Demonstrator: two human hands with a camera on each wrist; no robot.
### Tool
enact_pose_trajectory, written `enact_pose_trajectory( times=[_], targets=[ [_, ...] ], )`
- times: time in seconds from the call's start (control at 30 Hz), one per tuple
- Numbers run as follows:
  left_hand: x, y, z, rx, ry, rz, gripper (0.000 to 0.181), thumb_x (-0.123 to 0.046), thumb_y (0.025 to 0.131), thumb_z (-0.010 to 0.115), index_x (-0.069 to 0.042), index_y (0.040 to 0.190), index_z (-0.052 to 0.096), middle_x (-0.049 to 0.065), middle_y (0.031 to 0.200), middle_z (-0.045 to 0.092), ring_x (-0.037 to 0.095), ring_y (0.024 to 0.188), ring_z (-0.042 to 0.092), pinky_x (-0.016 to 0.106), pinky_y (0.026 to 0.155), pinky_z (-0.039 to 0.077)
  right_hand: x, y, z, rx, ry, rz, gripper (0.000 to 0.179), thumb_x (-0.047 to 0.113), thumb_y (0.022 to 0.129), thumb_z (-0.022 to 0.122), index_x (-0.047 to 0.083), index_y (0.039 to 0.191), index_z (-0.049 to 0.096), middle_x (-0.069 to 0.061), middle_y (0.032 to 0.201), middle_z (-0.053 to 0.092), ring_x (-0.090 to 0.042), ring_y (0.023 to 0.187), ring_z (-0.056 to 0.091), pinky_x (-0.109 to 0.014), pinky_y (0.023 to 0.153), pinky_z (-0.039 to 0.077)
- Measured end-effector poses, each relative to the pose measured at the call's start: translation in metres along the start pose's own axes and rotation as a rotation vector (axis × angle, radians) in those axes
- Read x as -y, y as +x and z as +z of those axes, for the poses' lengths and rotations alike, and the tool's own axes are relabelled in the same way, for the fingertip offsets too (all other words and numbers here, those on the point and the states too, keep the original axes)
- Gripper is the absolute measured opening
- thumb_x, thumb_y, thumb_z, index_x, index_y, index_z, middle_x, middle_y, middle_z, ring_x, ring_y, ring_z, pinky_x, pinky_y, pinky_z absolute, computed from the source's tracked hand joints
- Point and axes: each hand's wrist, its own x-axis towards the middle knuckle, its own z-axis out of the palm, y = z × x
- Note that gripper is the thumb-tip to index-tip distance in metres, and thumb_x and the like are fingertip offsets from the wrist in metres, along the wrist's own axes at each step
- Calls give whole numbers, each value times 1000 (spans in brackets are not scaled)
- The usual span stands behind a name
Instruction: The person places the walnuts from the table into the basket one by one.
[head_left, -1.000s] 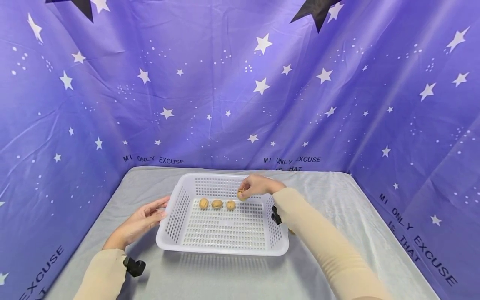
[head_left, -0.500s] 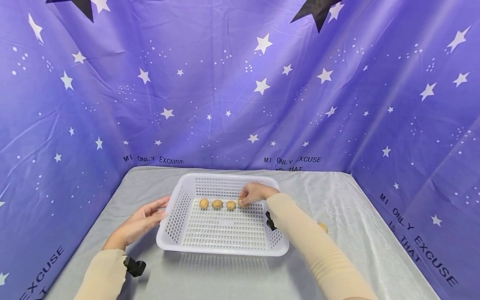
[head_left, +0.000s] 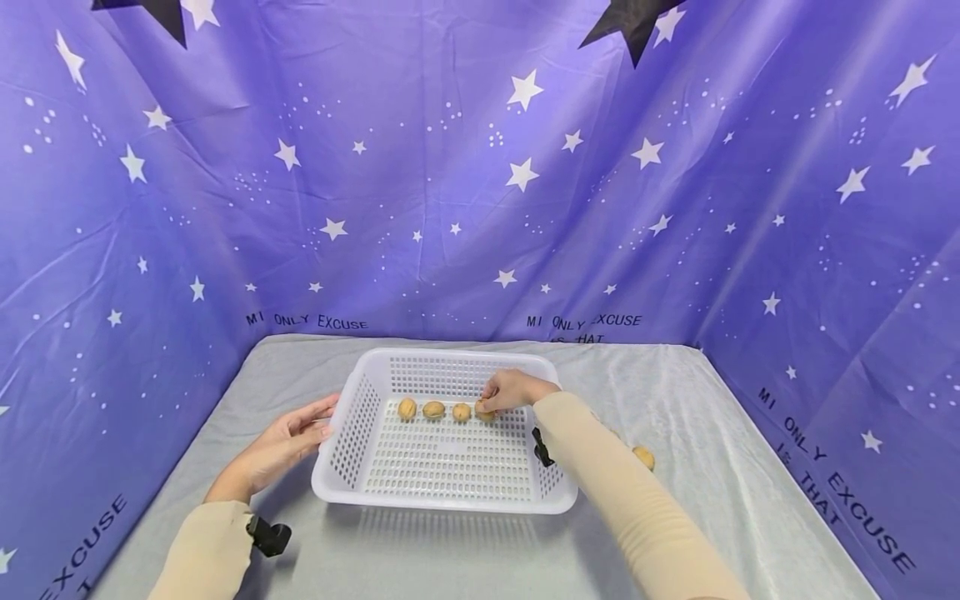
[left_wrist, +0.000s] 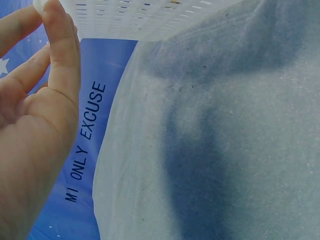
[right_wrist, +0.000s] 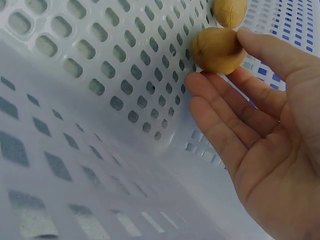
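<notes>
A white plastic basket [head_left: 442, 504] with slotted walls sits on the table. My left hand [head_left: 277, 446] pinches its left rim between thumb and fingers; in the left wrist view, thumb and finger [left_wrist: 62, 55] meet at the white edge. Inside the basket, my right hand [head_left: 516, 390] holds a tan walnut [right_wrist: 217, 52] by thumb and fingertips, low at the basket's floor. This one lies at the right end of a row with three other walnuts, the closest being a walnut [head_left: 461, 412] just to its left. Another walnut [right_wrist: 230, 11] shows behind the held one.
A loose walnut [head_left: 643, 457] lies on the grey cloth-covered table [head_left: 420, 558], right of the basket and partly behind the right sleeve [head_left: 622, 483]. A purple curtain [head_left: 435, 183] with white stars encloses the back and sides.
My right hand has lowered its walnut to the basket floor, at the right end of the row. The right forearm shifted left, uncovering the walnut on the table. My left hand has stayed put.
</notes>
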Motion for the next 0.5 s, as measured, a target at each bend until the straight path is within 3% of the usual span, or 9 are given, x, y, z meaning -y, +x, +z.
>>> enact_pose_trajectory(
  times=[0.17,0.33,0.5],
  targets=[
    [1,0,0,16,-11,13,58,2,103,48,8,155,22,24,145,44,22,121,57,33,98,50,0,-1,0,-24,-38,1,29,30,92,74,10,112,72,0,97,71,-14,87,64,-34,88,53],
    [0,0,1,25,-13,18,58,2,104,47,8,155,21,24,144,44,22,122,57,33,98,51,0,-1,-1,-12,-31,0,29,29,92,74,10,114,71,-1,93,71,-14,83,65,-36,88,52],
    [-1,0,1,29,-13,17,58,2,104,47,8,155,21,21,144,46,21,121,57,33,98,51,1,-4,-3,-13,-37,3,31,31,92,73,12,116,71,0,104,69,-15,92,63,-39,91,52]
  ],
)
